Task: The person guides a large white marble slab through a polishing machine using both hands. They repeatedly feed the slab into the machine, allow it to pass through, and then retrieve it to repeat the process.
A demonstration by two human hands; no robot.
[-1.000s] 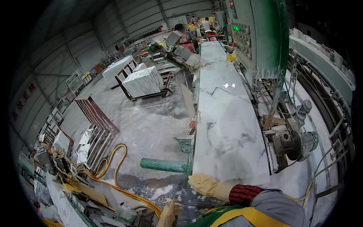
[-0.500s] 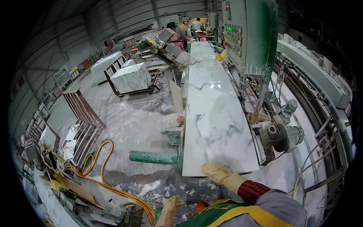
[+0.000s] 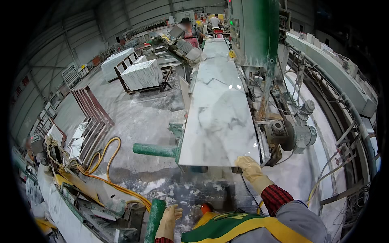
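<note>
- Gripping the near right corner of a long white marble slab [image 3: 221, 109], your gloved right hand [image 3: 250, 171] closed over its edge; the slab lay flat on a machine bed running away from you toward the far end of the hall.
- Your gloved left hand [image 3: 169, 220] rested against the top of a green roller [image 3: 154, 220] low in the frame; whether its fingers were closed around the roller could not be told.
- A metal rack [image 3: 142, 77] to the left held a thick white stone block, with a second white block [image 3: 117, 62] behind it.
- Your lower body and part of both forearms were cut off by the frame's bottom edge; the underside of the slab's near end sat in shadow.
- The slab looked glossy and pale, crossed by grey veins, with bright light spots on its middle.
- A second green roller [image 3: 154, 150] jutted out to the left just beside the slab's near end.
- A grey motor [image 3: 302, 133] stood right of the slab, and yellow hoses [image 3: 106, 156] looped on the dusty floor at left.
- Other people [image 3: 188, 30] stood at the far end.
</note>
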